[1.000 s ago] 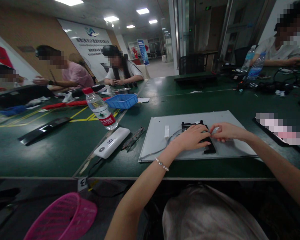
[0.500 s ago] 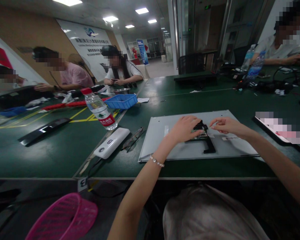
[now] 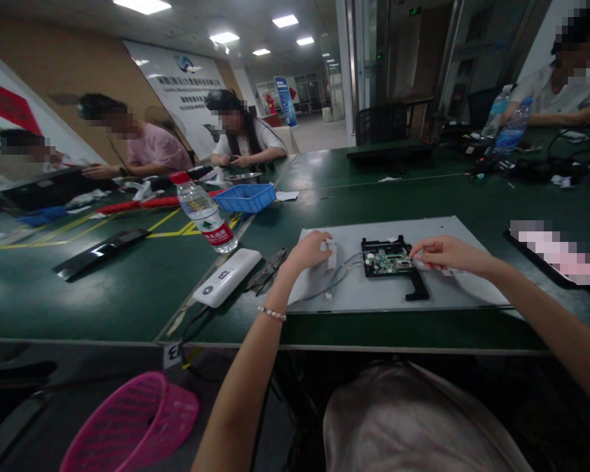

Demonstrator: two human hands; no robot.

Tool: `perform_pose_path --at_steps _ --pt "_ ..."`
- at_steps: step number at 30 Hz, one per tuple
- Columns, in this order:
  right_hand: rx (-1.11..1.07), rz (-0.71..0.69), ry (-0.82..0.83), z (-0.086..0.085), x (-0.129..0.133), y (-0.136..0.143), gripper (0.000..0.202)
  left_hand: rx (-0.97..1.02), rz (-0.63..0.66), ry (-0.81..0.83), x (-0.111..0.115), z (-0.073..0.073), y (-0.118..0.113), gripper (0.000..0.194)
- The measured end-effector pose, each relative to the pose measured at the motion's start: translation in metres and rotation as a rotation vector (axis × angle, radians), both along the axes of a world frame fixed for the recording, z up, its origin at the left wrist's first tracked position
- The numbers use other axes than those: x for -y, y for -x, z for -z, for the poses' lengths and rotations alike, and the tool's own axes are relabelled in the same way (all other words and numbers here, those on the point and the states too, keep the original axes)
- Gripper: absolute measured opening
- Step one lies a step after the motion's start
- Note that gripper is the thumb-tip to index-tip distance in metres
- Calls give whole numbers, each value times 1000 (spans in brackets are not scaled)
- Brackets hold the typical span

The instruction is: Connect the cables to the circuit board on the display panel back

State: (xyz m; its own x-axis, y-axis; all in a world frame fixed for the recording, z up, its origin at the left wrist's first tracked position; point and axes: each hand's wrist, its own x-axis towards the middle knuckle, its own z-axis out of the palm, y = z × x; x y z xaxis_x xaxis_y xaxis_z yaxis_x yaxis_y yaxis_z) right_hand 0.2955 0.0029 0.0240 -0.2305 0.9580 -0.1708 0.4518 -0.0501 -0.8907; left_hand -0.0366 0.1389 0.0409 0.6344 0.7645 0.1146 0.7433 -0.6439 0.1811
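A pale grey flat panel (image 3: 344, 298) lies on the table in front of me. On it sits a green circuit board (image 3: 391, 263) in a black bracket (image 3: 417, 288), with thin grey cables (image 3: 341, 270) running out to the left. My left hand (image 3: 311, 252) is over the panel's left part, fingers bent but apart, beside a whitish strip (image 3: 332, 254); it appears to hold nothing. At the board's right edge is my right hand (image 3: 440, 254), its fingertips pinched together by the bracket. Whatever lies between those fingertips is too small to make out.
Left of the panel are glasses (image 3: 268, 270), a white numbered box (image 3: 227, 278), a water bottle (image 3: 207, 219) and a blue tray (image 3: 246, 197). A phone (image 3: 553, 252) lies at right. A pink basket (image 3: 132, 419) stands below the table edge. Several people sit around.
My left hand has moved left off the circuit board, uncovering it and its cables. My right hand has come in slightly lower, to the board's right edge.
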Motion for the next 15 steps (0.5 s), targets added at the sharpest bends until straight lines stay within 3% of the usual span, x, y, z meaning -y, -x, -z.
perform_pose_path --at_steps 7,12,15 --pt "-16 8 11 -3 3 6 38 168 -17 63 0 7 -3 25" --pt "-43 37 -27 -4 2 5 39 366 -69 48 2 -2 -1 17" --pt "-60 62 -84 -5 0 2 42 563 -98 124 7 -12 -1 19"
